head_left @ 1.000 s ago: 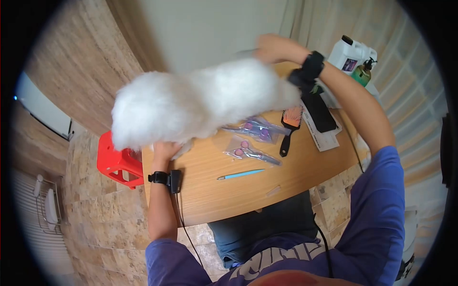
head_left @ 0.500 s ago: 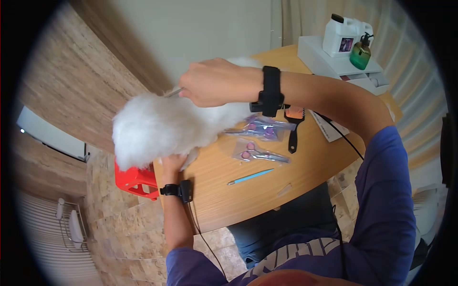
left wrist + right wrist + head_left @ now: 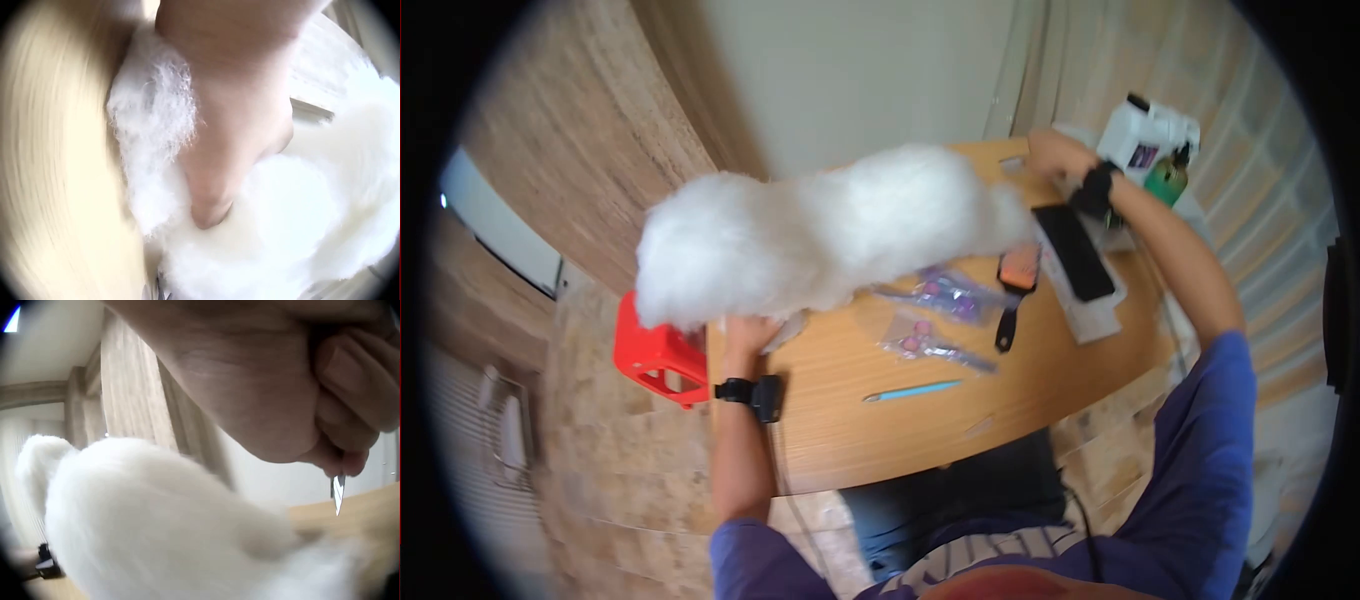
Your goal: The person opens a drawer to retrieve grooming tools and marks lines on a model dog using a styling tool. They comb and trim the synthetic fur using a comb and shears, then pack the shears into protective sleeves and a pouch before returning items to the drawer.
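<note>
A long white fluffy plush [image 3: 900,210] with two rounded masses lies across the far left of the table. At its near left end, my left hand [image 3: 747,335] grips it low down. In the left wrist view the thumb [image 3: 210,209] sinks into the white fur, which hides the other fingers. My right hand [image 3: 1060,155] is beyond the plush's right end, near the far table edge. Its fingers are curled round a slim metal tool [image 3: 338,494]; a pointed, shiny tip sticks out below the fist, and the fist hides the rest.
Bagged scissors [image 3: 935,350], another bagged tool set [image 3: 955,295], a blue pen [image 3: 913,391] and an orange-faced brush [image 3: 1018,268] lie on the table [image 3: 840,440]. A black oblong [image 3: 1072,252] rests on white paper. Bottles [image 3: 1168,180] stand back right; a red stool [image 3: 658,355] is left.
My right hand swept left over the plush with the metal tool, then back right, past the plush's right end. My left hand kept its place at the plush's near left end.
</note>
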The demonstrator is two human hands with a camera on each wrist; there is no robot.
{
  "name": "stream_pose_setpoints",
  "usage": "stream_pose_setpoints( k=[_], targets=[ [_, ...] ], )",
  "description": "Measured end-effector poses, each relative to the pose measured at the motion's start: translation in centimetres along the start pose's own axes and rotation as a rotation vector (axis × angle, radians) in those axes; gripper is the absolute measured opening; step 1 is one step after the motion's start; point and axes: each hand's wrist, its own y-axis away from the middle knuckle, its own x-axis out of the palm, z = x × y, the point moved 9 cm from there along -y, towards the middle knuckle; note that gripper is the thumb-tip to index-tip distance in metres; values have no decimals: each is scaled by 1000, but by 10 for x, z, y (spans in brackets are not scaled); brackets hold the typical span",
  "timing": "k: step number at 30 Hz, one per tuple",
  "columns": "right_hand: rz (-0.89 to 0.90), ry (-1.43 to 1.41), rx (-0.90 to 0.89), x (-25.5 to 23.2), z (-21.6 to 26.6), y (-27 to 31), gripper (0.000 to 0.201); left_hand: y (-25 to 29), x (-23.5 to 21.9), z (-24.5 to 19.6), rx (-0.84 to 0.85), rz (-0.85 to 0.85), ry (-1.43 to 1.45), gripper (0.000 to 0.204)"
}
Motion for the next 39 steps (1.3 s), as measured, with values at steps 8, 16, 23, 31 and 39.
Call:
stream_pose_setpoints(
  k=[8,16,23,31,39],
  targets=[
    [-472,-335,-419,-85,148,68,27,15,28,24,91,174,-268,51],
    [-290,-301,-538,-78,270,70,25,15,16,27,-91,131,-184,58],
    [-145,8,-415,-68,134,-14,32,3,1,-3,-16,14,-74,52],
    [-299,-41,-146,-57,-56,25,30,19,58,86,-441,369,-168,63],
    [-670,-529,-659,-116,212,134,22,-5,-7,-12,55,-132,-43,58]
  ],
)
